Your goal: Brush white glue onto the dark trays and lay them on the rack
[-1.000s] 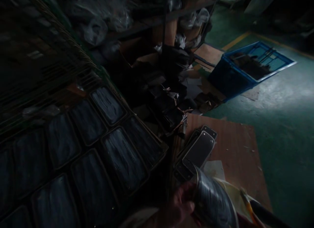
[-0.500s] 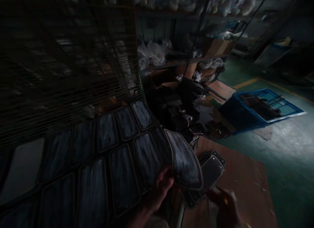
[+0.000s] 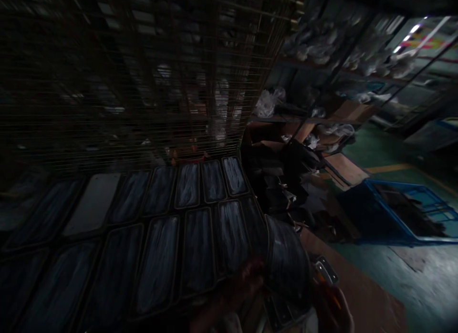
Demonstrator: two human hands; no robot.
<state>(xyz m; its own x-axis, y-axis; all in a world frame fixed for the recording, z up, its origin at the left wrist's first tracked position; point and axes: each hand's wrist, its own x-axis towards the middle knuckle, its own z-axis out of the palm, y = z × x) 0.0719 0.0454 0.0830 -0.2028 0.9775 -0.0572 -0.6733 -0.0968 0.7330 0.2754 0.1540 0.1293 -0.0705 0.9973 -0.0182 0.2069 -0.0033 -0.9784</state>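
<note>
My left hand (image 3: 252, 275), dim and blurred, is closed on the left edge of a dark, curved panel (image 3: 289, 259) with rounded corners and a pale rim. The panel is tilted up at the right end of the rows of similar panels. My right hand (image 3: 332, 302) is at the panel's lower right edge. An orange glint shows on it, but its fingers are too dark and smeared to make out a grip. Under the held panel, a few dark plates with small holes (image 3: 277, 311) lie partly hidden.
Rows of dark, streaked panels (image 3: 198, 249) cover the surface at left, with one plain grey panel (image 3: 93, 204) among them. Wire mesh (image 3: 161, 123) rises behind. A brown board (image 3: 361, 280) lies right, beyond it a blue bin (image 3: 375, 218). Shelves hold plastic bags (image 3: 266, 104).
My view has swung left, so the scene shifts right and down. The held panel stays in my left hand and looks darker and more upright. My right hand remains by its lower right edge.
</note>
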